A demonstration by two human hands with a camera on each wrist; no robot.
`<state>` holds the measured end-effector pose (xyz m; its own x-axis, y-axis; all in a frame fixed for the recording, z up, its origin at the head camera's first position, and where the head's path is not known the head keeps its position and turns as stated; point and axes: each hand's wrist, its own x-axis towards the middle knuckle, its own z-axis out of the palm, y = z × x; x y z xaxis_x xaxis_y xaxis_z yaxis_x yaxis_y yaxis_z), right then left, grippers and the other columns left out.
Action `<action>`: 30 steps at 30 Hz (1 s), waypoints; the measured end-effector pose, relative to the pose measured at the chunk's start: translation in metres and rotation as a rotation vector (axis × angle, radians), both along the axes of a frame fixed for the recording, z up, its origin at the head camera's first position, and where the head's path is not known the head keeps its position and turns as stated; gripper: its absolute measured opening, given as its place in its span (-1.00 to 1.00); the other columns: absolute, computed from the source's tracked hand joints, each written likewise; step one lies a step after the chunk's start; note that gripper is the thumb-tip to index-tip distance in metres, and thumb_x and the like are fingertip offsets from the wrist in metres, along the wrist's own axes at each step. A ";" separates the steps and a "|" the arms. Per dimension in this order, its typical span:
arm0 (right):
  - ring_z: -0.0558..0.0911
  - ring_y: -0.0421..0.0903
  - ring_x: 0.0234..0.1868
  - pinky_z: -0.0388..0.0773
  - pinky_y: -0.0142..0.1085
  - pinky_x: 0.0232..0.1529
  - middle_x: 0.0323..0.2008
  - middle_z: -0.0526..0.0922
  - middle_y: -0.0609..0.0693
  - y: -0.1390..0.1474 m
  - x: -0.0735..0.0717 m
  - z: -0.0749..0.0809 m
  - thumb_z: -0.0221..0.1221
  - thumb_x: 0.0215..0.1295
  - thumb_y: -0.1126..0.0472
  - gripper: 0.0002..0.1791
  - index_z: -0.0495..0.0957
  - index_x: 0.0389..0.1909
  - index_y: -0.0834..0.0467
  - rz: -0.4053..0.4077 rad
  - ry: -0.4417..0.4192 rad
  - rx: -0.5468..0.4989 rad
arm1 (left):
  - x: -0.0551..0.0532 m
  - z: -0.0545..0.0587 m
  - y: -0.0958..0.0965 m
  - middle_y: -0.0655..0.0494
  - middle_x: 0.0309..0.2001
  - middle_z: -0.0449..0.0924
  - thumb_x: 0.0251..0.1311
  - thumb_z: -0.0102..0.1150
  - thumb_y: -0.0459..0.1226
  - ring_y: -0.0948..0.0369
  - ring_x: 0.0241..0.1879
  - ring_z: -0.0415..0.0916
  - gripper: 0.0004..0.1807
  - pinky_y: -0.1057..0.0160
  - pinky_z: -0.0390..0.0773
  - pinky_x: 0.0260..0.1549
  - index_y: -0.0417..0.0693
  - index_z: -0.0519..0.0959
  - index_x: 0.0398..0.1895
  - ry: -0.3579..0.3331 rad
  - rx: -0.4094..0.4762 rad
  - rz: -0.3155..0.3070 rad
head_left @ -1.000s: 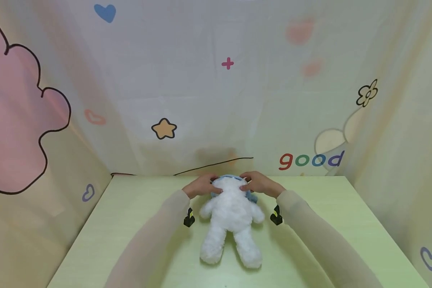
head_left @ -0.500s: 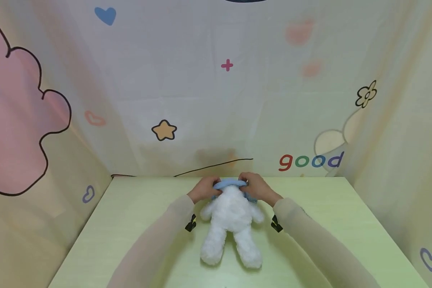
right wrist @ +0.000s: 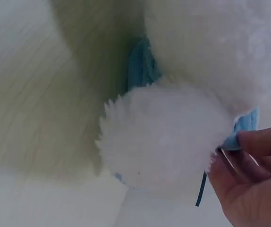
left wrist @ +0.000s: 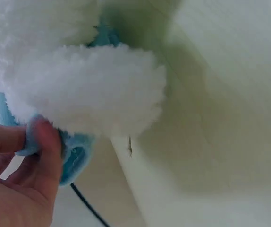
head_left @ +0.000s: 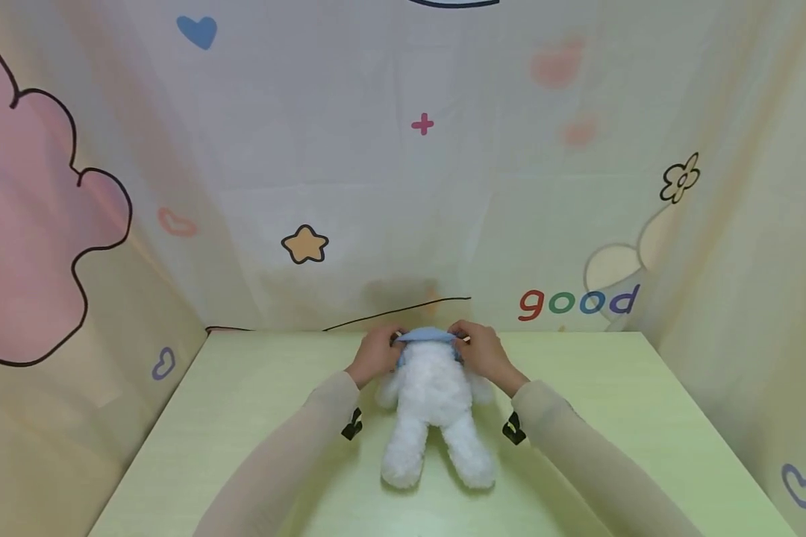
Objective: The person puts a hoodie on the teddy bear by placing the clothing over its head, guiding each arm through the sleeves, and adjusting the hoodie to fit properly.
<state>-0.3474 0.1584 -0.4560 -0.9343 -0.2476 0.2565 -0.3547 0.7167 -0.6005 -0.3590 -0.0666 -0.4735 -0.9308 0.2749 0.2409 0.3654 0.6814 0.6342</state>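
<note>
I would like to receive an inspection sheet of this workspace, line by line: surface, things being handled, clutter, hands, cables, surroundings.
Surface: pale tabletop with faint grain.
Handled things: white plush toy, legs toward the person, face not seen; blue cloth across its head end.
Clutter: nothing seen.
Left hand: pinches the blue cloth at one side.
Right hand: pinches the blue cloth at the opposite side.
Cables: none certain; the dark line in the left wrist view may be print on the curtain.
Surroundings: pale curtain on three sides, printed with an orange star and a blue heart, among others.
</note>
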 end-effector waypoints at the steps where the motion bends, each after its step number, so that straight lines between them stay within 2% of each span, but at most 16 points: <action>1: 0.69 0.12 -0.09 0.60 -0.03 -0.04 -0.06 0.69 0.19 0.001 0.000 -0.001 0.08 0.42 0.31 -0.79 0.58 -0.01 0.19 0.015 -0.025 -0.017 | 0.001 0.000 -0.001 -0.10 -0.15 0.67 0.40 0.02 -0.35 0.11 -0.35 0.57 -0.76 0.21 0.56 -0.39 -0.07 0.60 0.03 -0.029 0.016 -0.001; 4: 0.63 0.10 -0.02 0.55 -0.01 0.03 0.00 0.66 0.17 0.003 -0.001 -0.004 0.04 0.45 0.30 -0.77 0.57 0.03 0.19 0.033 -0.111 -0.067 | 0.003 0.000 0.000 -0.10 -0.11 0.66 0.43 -0.03 -0.33 0.16 -0.35 0.54 -0.75 0.26 0.51 -0.38 -0.06 0.59 0.05 -0.075 0.011 -0.004; 6: 0.63 0.07 -0.03 0.55 -0.04 0.03 0.01 0.66 0.15 0.003 0.000 -0.005 0.03 0.47 0.28 -0.76 0.56 0.05 0.17 0.032 -0.140 -0.047 | 0.005 0.003 0.001 -0.10 -0.14 0.67 0.43 -0.04 -0.33 0.19 -0.40 0.49 -0.75 0.29 0.45 -0.41 -0.08 0.59 0.04 -0.092 -0.013 -0.010; 8: 0.63 0.05 -0.11 0.55 -0.08 -0.06 -0.03 0.67 0.15 0.002 0.001 -0.005 0.05 0.46 0.25 -0.76 0.56 0.06 0.17 0.029 -0.127 -0.002 | 0.007 0.006 0.002 -0.10 -0.22 0.66 0.43 -0.06 -0.34 0.19 -0.48 0.45 -0.75 0.29 0.42 -0.45 -0.11 0.58 0.03 -0.113 -0.008 -0.016; 10: 0.62 0.00 -0.23 0.54 -0.14 -0.19 -0.09 0.68 0.15 -0.001 0.001 -0.004 0.10 0.43 0.23 -0.76 0.56 0.03 0.17 0.037 -0.079 0.064 | 0.008 0.008 0.003 -0.11 -0.27 0.63 0.43 -0.10 -0.34 0.18 -0.52 0.43 -0.73 0.29 0.41 -0.48 -0.14 0.55 0.05 -0.160 0.030 -0.024; 13: 0.58 -0.07 -0.36 0.48 -0.23 -0.32 -0.15 0.69 0.12 -0.003 0.002 -0.002 0.17 0.38 0.20 -0.78 0.57 -0.02 0.14 0.032 -0.016 0.114 | 0.006 0.005 0.003 -0.05 -0.27 0.55 0.43 -0.14 -0.29 0.17 -0.45 0.43 -0.75 0.28 0.42 -0.45 -0.13 0.47 0.06 -0.267 0.124 -0.027; 15: 0.58 -0.10 -0.38 0.49 -0.25 -0.34 -0.14 0.71 0.09 -0.004 0.003 -0.004 0.20 0.36 0.21 -0.79 0.58 -0.03 0.13 0.035 0.012 0.121 | 0.005 0.000 0.002 0.00 -0.27 0.48 0.40 -0.08 -0.26 0.17 -0.38 0.40 -0.79 0.28 0.39 -0.40 -0.12 0.42 0.01 -0.307 0.141 -0.023; 16: 0.60 -0.11 -0.38 0.51 -0.25 -0.33 -0.14 0.71 0.09 -0.004 0.003 -0.005 0.19 0.37 0.22 -0.80 0.58 -0.03 0.12 0.034 0.020 0.120 | 0.005 -0.002 0.002 0.03 -0.29 0.43 0.37 -0.05 -0.24 0.17 -0.35 0.36 -0.81 0.27 0.35 -0.38 -0.10 0.40 -0.03 -0.308 0.133 -0.021; 18: 0.63 -0.08 -0.33 0.56 -0.21 -0.28 -0.11 0.72 0.11 -0.004 0.004 -0.008 0.16 0.39 0.25 -0.80 0.58 -0.01 0.13 0.035 0.029 0.096 | 0.004 -0.007 0.002 0.05 -0.36 0.37 0.31 0.02 -0.25 0.17 -0.38 0.32 -0.83 0.27 0.31 -0.39 -0.09 0.37 -0.11 -0.269 0.098 -0.020; 20: 0.65 -0.04 -0.29 0.57 -0.16 -0.22 -0.10 0.71 0.14 -0.002 0.004 -0.011 0.10 0.42 0.29 -0.80 0.57 0.00 0.15 0.040 0.015 0.054 | 0.005 -0.011 0.003 0.07 -0.41 0.36 0.29 0.04 -0.27 0.18 -0.42 0.30 -0.87 0.28 0.29 -0.40 -0.08 0.38 -0.16 -0.179 0.047 -0.017; 22: 0.66 -0.01 -0.23 0.57 -0.14 -0.18 -0.06 0.69 0.15 0.000 0.005 -0.012 0.05 0.46 0.29 -0.79 0.56 0.02 0.15 0.038 -0.045 -0.008 | 0.007 -0.013 0.003 0.09 -0.45 0.39 0.32 0.03 -0.29 0.20 -0.47 0.29 -0.92 0.29 0.29 -0.42 -0.08 0.42 -0.18 -0.097 0.021 -0.025; 25: 0.63 -0.01 -0.08 0.57 -0.15 -0.09 0.03 0.65 0.14 0.006 0.005 -0.010 0.04 0.49 0.17 -0.73 0.54 0.09 0.13 0.071 -0.196 -0.095 | 0.009 -0.011 0.002 0.06 -0.47 0.44 0.40 -0.05 -0.31 0.22 -0.52 0.29 -0.90 0.31 0.31 -0.45 -0.10 0.47 -0.18 -0.031 0.005 -0.056; 27: 0.58 0.02 0.09 0.55 -0.10 0.05 0.14 0.58 0.12 0.011 0.006 -0.008 0.08 0.46 0.05 -0.62 0.49 0.20 0.09 0.126 -0.311 -0.137 | 0.010 -0.010 -0.003 0.03 -0.46 0.48 0.45 -0.11 -0.30 0.23 -0.52 0.33 -0.85 0.31 0.34 -0.46 -0.10 0.50 -0.17 -0.046 0.018 -0.084; 30: 0.40 0.10 0.36 0.37 0.02 0.31 0.34 0.40 0.13 0.018 0.008 -0.005 0.24 0.31 -0.11 -0.30 0.30 0.40 0.04 0.253 -0.440 -0.125 | 0.010 -0.008 -0.012 0.00 -0.33 0.57 0.49 -0.16 -0.29 0.22 -0.40 0.47 -0.80 0.27 0.47 -0.36 -0.06 0.52 -0.11 -0.133 0.049 -0.122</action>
<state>-0.3395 0.1762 -0.4605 -0.8753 -0.4721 -0.1048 -0.2023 0.5543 -0.8074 -0.3487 -0.0791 -0.4819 -0.9158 0.3786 0.1339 0.3542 0.6043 0.7137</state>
